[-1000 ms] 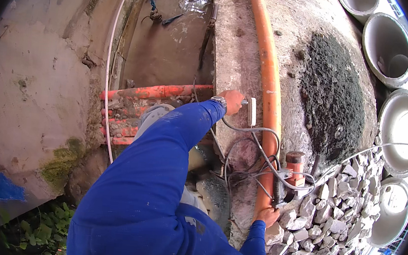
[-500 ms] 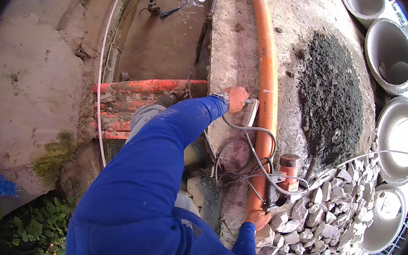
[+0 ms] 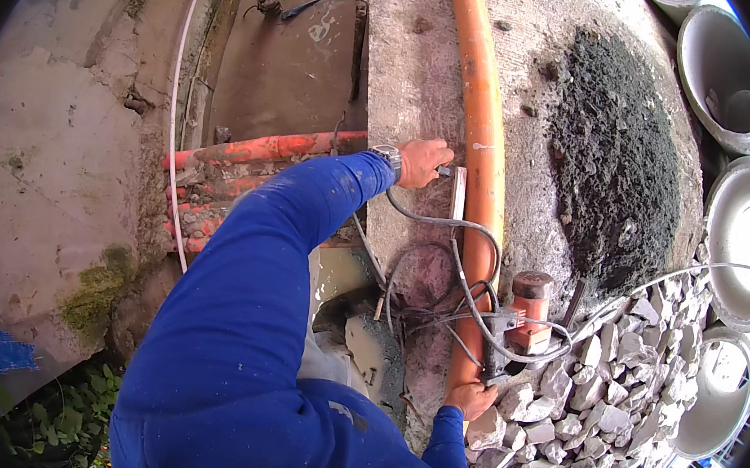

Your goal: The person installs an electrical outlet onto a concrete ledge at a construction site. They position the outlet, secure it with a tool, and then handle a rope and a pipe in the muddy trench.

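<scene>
My left hand (image 3: 420,162), with a watch at the wrist, is closed on a small grey plug (image 3: 442,171) just left of a white power strip (image 3: 458,197), which lies on concrete along an orange pipe (image 3: 480,109). A grey cord loops below that hand and tangles with other cables over the pipe. My right hand (image 3: 469,398) is closed on the dark lower end of a red-orange power tool (image 3: 531,314), beside the pipe's lower part. Its fingertips are partly hidden.
Left lies a water-filled trench (image 3: 282,72) crossed by muddy red pipes (image 3: 266,147), with a thin white pipe (image 3: 179,107) alongside. Right are dark wet gravel (image 3: 613,158), broken rubble (image 3: 585,399) and large concrete pipes (image 3: 727,232). Plants (image 3: 50,419) grow at lower left.
My left hand and the plug have shifted up and left, leaving a small gap to the power strip. My right hand stays at the power tool.
</scene>
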Demonstrator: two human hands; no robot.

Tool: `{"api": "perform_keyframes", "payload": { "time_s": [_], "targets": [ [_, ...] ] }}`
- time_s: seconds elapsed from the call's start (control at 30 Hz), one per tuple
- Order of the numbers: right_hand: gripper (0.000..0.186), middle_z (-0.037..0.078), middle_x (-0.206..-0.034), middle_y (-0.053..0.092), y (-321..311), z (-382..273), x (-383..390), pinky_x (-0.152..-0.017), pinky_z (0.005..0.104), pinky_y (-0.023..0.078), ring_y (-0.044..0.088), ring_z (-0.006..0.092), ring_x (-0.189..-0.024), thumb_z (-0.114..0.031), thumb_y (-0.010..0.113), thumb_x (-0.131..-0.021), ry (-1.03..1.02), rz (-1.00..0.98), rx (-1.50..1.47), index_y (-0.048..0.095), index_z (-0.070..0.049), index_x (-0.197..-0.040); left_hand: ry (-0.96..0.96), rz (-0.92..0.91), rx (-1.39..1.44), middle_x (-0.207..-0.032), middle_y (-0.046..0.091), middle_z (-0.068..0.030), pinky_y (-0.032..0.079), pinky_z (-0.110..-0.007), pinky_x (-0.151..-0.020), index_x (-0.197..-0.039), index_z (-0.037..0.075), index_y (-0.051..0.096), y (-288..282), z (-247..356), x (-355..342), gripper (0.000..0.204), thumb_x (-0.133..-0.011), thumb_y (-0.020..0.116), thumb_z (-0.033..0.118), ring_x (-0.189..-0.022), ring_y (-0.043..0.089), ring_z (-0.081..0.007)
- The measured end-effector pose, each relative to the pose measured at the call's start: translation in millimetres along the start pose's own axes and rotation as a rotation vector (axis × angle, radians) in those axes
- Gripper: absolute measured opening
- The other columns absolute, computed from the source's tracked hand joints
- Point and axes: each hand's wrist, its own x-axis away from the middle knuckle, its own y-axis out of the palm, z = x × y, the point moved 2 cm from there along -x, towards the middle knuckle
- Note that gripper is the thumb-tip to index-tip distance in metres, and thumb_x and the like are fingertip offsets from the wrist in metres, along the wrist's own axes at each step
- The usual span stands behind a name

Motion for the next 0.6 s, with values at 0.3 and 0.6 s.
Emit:
{"api": "perform_keyframes", "payload": {
  "time_s": [0.3, 0.6],
  "targets": [
    [0.05, 0.025, -0.139, 0.055, -14, -14, 0, -0.113, 0.043, 0.034, 0.049, 0.0383, -0.132, -0.019, 0.046, -0.09, 0.019, -0.11, 0.015, 0.057, 0.005, -0.133, -0.049, 0.269, 0.194, -0.096, 0.058, -0.0174, 0.049, -0.045, -0.079, -0.101, 0.002, 0.056, 9, 14, 23, 0.023, -0.083, 0.068, 0.008, -0.088, 0.061, -0.0366],
    [0.051, 0.028, -0.139, 0.053, -17, -18, 0, -0.113, 0.0454, 0.034, 0.047, 0.0419, -0.132, -0.017, 0.047, -0.088, 0.005, -0.15, 0.013, 0.057, 0.007, -0.132, 0.024, 0.249, 0.049, -0.101, 0.054, -0.0178, 0.049, -0.046, -0.078, -0.107, 0.003, 0.054, -11, 28, 22, 0.025, -0.085, 0.066, 0.008, -0.088, 0.059, -0.0389]
  ]
}}
